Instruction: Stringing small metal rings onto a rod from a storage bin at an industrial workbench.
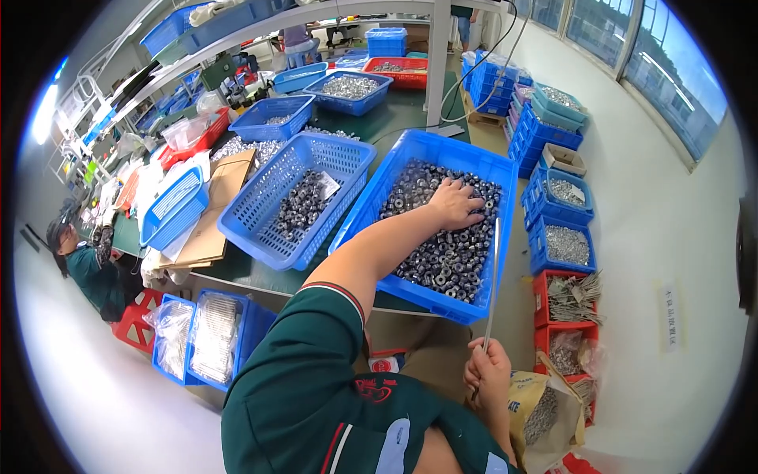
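Observation:
A blue plastic bin (505,170) stands at the table's edge, holding many small dark metal ring-shaped parts (446,261) with holes. My left hand (456,205) lies palm down on these parts, its fingers apart. Whether any part sits under the fingers is hidden. Lower right, beside the bin's near corner, my right hand (488,365) is closed round a thin, straight metal rod (491,304). The rod points upward, its upper end reaching past the bin's right rim. Left of the bin, a perforated blue basket (260,225) contains more dark ring parts and a white slip.
Cardboard (217,213) and a small blue basket (175,207) lie further left. A white post (437,63) rises behind the bin. Stacked blue crates (557,201) and red bins (564,304) line the right wall. Another person (87,261) sits far left.

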The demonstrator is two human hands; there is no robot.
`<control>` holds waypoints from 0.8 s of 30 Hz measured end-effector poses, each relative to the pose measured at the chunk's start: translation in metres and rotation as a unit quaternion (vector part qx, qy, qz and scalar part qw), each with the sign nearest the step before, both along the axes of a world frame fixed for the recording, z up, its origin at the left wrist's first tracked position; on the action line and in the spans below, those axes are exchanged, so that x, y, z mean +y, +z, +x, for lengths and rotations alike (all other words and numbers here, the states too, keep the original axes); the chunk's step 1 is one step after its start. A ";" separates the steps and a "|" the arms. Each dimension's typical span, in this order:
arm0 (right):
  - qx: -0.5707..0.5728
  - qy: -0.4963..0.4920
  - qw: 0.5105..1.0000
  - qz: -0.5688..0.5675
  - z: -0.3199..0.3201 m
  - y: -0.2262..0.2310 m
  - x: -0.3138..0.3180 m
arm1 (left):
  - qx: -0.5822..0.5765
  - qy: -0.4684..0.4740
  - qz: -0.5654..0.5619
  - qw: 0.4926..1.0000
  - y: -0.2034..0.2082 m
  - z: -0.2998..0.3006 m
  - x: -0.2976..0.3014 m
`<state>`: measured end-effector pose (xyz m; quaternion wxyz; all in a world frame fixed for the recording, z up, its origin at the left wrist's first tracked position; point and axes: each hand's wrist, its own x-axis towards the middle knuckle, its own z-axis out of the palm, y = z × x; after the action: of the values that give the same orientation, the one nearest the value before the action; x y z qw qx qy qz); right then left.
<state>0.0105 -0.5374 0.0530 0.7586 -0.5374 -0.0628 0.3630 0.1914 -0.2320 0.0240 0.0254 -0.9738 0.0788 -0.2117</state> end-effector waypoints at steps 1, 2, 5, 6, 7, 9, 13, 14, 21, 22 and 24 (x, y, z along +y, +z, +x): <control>0.003 0.000 1.000 -0.002 0.000 -0.001 0.000 | -0.015 -0.004 0.007 1.000 -0.001 0.001 -0.003; 0.003 -0.005 1.000 -0.001 0.000 -0.002 0.000 | -0.023 -0.004 0.008 1.000 -0.002 0.000 -0.004; 0.016 -0.018 1.000 -0.006 0.000 -0.004 -0.001 | -0.028 -0.004 0.013 1.000 0.000 -0.002 -0.005; 0.025 -0.020 0.999 -0.010 0.001 -0.005 -0.002 | -0.014 0.000 0.010 1.000 0.000 -0.003 -0.004; 0.028 -0.022 0.999 -0.010 0.001 -0.004 -0.002 | -0.017 0.000 -0.002 1.000 0.001 -0.003 -0.004; 0.046 -0.036 0.998 -0.005 0.001 -0.004 -0.003 | 0.006 0.012 -0.026 1.000 0.002 -0.005 -0.007; 0.050 -0.039 0.998 0.006 0.002 -0.003 -0.003 | 0.043 0.023 -0.064 0.997 0.006 -0.006 -0.007; 0.045 -0.032 0.998 0.002 0.002 -0.001 -0.003 | 0.061 0.030 -0.070 0.995 0.009 -0.007 -0.008; 0.049 -0.013 0.999 0.010 0.004 -0.002 0.000 | 0.094 0.062 -0.157 0.981 0.017 -0.025 -0.010; 0.053 -0.017 0.998 0.015 0.004 -0.003 0.000 | 0.106 0.069 -0.214 0.969 0.019 -0.027 -0.006; 0.037 0.018 0.999 0.011 0.002 -0.002 0.004 | 0.144 0.090 -0.385 0.907 0.019 -0.032 0.011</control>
<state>0.0125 -0.5336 0.0506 0.7597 -0.5140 -0.0487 0.3953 0.1591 -0.2207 0.0432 -0.3443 -0.9307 -0.0936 -0.0803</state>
